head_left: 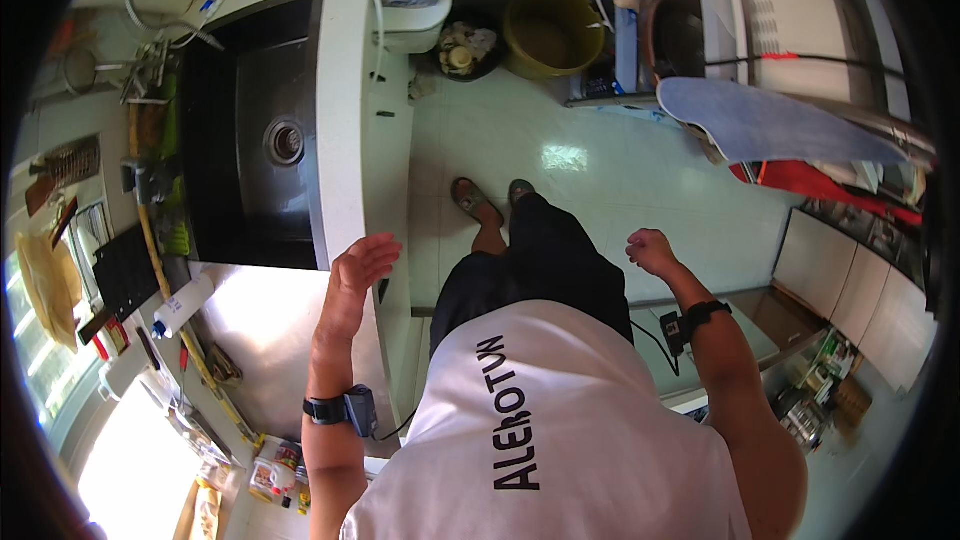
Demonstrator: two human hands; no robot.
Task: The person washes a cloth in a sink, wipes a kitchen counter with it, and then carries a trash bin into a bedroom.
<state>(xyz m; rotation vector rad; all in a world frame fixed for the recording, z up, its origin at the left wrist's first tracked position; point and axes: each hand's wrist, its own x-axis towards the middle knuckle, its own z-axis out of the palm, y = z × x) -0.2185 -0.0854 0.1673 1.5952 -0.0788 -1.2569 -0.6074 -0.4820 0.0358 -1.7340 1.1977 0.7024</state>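
Observation:
My left hand (365,264) is over the edge of the white counter (343,165), beside the near corner of the dark sink (259,127). Its fingers are extended and it holds nothing. Out over the tiled floor, to the right of my legs, is my right hand (651,250), its fingers curled in with nothing visible in them. A strapped device (361,411) sits on my left forearm and another (673,328) on my right, each with a black cable. A drain strainer (285,141) shows in the sink's bottom.
A yellow-green bucket (553,30) and a bin with refuse (466,51) stand on the floor ahead. An ironing board (772,124) juts in at the right. A white bottle (182,306) lies on the steel counter section (292,337), with a kettle (801,418) at the lower right.

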